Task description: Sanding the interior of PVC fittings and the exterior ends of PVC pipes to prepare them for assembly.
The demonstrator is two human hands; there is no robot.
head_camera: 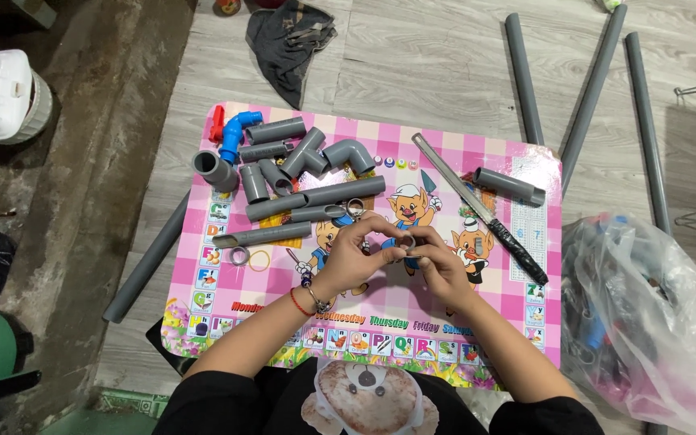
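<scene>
— While both my hands meet over the middle of the pink checked cartoon mat (477,322), what do you see between them?

— A small grey ring-shaped fitting (405,241), pinched from both sides. It sits just above the mat's centre, lifted off it.

— Right. My left hand (351,256) has its fingers (370,228) curled together on the ring's left side, and my right hand (438,262) has its fingers (409,251) clamped on the right side. Both sets are pressed on that one piece.

— Beyond your left hand lies a heap of short grey plastic pipe pieces and elbow joints (304,181), with a blue elbow fitting (235,133) and a red valve handle (217,123) at its far left corner.

— A thin rubber band (259,259) and a small metal ring (240,255) lie near my left wrist.

— To your right, a long hacksaw with a black wrapped handle (481,208) lies slantwise, a short grey pipe stub (509,186) just beyond it. Long grey pipes (590,89) rest on the wooden floor (445,64), and a clear plastic bag (646,314) sits off the mat's right edge.
</scene>
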